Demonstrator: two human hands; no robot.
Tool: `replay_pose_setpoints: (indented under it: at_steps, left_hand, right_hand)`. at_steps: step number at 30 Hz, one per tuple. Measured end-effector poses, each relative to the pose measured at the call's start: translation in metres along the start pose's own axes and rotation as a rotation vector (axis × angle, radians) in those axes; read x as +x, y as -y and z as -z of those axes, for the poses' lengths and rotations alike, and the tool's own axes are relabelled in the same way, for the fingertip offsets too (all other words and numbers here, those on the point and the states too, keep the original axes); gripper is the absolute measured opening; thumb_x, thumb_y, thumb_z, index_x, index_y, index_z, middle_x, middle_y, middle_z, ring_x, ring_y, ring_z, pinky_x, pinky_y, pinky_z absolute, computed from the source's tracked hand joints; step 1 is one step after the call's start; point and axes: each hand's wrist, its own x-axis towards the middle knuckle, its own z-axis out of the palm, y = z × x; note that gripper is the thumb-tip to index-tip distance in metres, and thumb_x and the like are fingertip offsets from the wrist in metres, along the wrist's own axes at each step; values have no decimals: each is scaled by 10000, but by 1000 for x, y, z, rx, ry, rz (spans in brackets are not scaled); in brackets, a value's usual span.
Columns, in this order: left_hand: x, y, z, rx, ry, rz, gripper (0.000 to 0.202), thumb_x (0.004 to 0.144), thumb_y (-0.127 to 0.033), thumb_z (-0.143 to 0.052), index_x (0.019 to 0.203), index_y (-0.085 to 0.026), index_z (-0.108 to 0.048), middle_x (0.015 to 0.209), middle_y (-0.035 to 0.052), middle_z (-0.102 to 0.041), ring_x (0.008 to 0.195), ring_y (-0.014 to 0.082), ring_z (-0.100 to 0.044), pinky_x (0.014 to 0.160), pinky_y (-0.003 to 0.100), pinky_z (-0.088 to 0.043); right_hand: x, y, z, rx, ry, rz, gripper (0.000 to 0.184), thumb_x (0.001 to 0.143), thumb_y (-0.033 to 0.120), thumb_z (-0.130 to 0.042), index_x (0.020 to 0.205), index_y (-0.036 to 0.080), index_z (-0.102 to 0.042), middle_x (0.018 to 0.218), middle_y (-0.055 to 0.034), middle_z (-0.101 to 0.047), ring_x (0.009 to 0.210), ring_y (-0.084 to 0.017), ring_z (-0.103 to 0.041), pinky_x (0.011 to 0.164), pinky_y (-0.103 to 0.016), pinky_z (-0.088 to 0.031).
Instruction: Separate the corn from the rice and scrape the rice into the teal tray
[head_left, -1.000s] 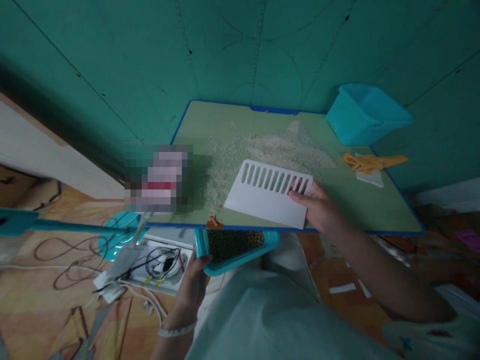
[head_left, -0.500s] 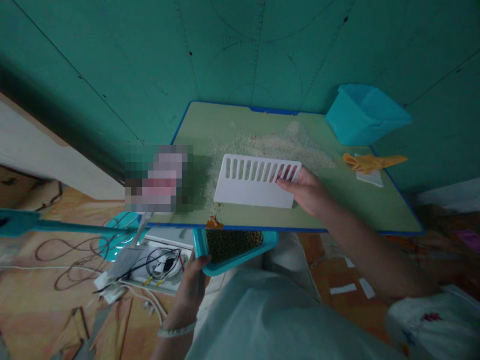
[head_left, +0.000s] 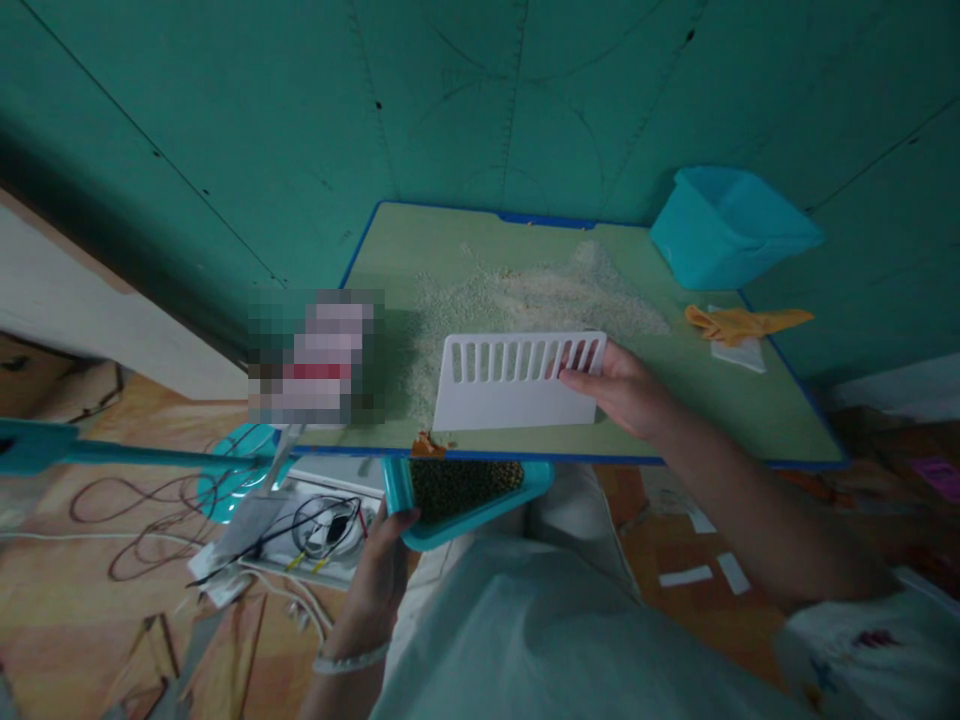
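In my right hand (head_left: 619, 385) is a white plastic panel (head_left: 517, 405) with a row of slots along its upper side, gripped at its right end. The panel leans over the table near the front edge, and pale grains (head_left: 555, 290) are spread behind it and to its left. My left hand (head_left: 386, 560) grips the left corner of a teal tray (head_left: 480, 530), below the table's front edge. Small dark greenish and tan beans or grains (head_left: 465, 490) fill the tray. A small orange-brown scrap (head_left: 427, 445) lies at the table edge above it.
A teal bin (head_left: 739, 235) stands at the back right of the pale green table (head_left: 735, 420). An orange cloth (head_left: 742, 325) lies in front of the bin. A blurred-out object (head_left: 322, 350) is at the left edge. Below are cables (head_left: 330, 530) in an open box.
My right hand has drawn the white panel a little towards the table's front edge and slightly right. The left hand and the teal tray have hardly moved.
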Motion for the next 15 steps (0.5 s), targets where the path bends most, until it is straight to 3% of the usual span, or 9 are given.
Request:
replay_pose_setpoints:
  at_steps: [11, 15]
  left_hand:
    - [2, 3, 3, 51, 19, 10, 512, 553, -325, -807, 1048, -199, -769, 818, 50, -809, 1143, 395, -661, 958, 463, -524]
    - [3, 3, -1, 45, 59, 8, 530, 569, -321, -797, 1084, -203, -759, 832, 47, -813, 1148, 384, -661, 947, 454, -528]
  right_hand:
    - [-19, -4, 9, 73, -93, -100, 381, 574, 427, -895, 796, 254, -638, 820, 3, -696, 827, -217, -624, 888, -420, -464]
    - [-25, -6, 11, 55, -56, -117, 345, 612, 427, -873, 803, 250, -646, 816, -7, -692, 818, -224, -625, 876, -430, -466]
